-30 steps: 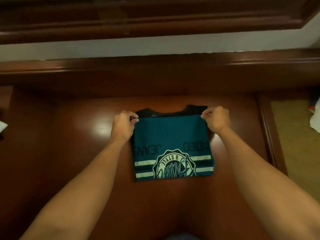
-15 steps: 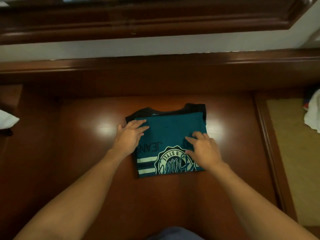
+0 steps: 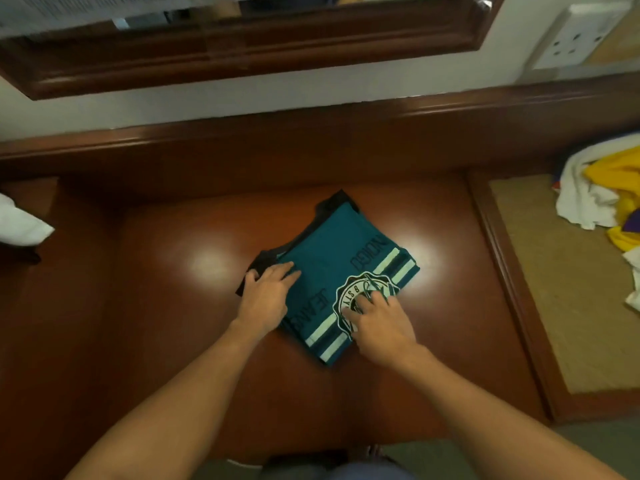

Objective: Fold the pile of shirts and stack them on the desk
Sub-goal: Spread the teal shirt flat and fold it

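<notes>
1. Two hands rest on the folded teal shirt, your forearms reaching in from the near edge of the desk
2. Your left hand lies flat on the shirt's left corner, fingers straight and close together, pointing right across the cloth, thumb at the black collar edge; it presses and grips nothing
3. Your right hand sits on the round white crest print, fingers spread and bent a little, tips pushing into the fabric; it looks like a press, not a pinch
4. One shirt is folded: it lies flat mid-desk, turned at an angle, collar edge toward the far left, striped edge toward the near right
5. One loose heap of clothes, white, yellow and purple, sits well apart on the tan surface to the right; how many shirts are in it you cannot tell
6. One white cloth shows at the left edge, and one wall socket at the upper right
</notes>
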The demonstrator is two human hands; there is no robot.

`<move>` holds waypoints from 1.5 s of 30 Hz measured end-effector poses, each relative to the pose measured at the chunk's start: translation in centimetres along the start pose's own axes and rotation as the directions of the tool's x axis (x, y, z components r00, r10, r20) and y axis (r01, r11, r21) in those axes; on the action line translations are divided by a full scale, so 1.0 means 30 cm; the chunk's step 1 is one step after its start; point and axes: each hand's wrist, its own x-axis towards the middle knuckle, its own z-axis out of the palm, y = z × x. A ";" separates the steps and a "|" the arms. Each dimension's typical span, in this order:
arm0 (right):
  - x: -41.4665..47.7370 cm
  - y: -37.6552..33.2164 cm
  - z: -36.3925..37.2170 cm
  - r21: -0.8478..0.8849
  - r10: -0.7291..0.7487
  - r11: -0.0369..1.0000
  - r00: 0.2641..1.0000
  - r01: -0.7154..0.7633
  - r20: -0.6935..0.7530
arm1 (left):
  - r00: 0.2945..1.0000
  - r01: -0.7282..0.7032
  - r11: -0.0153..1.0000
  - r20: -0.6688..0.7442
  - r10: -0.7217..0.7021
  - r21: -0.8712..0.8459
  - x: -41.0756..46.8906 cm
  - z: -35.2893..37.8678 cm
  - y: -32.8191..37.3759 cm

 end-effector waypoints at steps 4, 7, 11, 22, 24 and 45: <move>0.015 0.082 -0.023 -0.048 0.044 0.998 0.994 -0.040 0.101 | 0.996 0.032 0.999 0.087 -0.030 -0.025 -0.081 0.010 0.015; 0.068 0.111 -0.102 -0.070 0.098 0.994 0.981 -0.088 0.167 | 0.981 -0.018 0.993 0.188 0.040 -0.120 -0.110 -0.017 0.059; 0.053 0.052 -0.095 -0.089 0.041 0.995 0.999 -0.040 0.013 | 0.998 -0.065 0.991 -0.025 0.062 -0.116 -0.073 -0.059 0.052; -0.011 0.161 -0.017 0.054 0.083 0.994 0.979 -0.095 0.188 | 0.954 -0.198 0.977 0.245 0.173 0.081 -0.078 -0.055 0.040; 0.021 0.187 -0.050 0.049 0.145 0.986 0.973 -0.156 0.178 | 0.937 -0.257 0.966 0.249 0.245 0.019 -0.101 -0.049 0.063; 0.010 0.238 0.008 0.050 0.099 0.994 0.988 -0.094 -0.121 | 0.987 -0.027 0.863 -0.152 -0.058 -0.504 -0.177 0.104 -0.090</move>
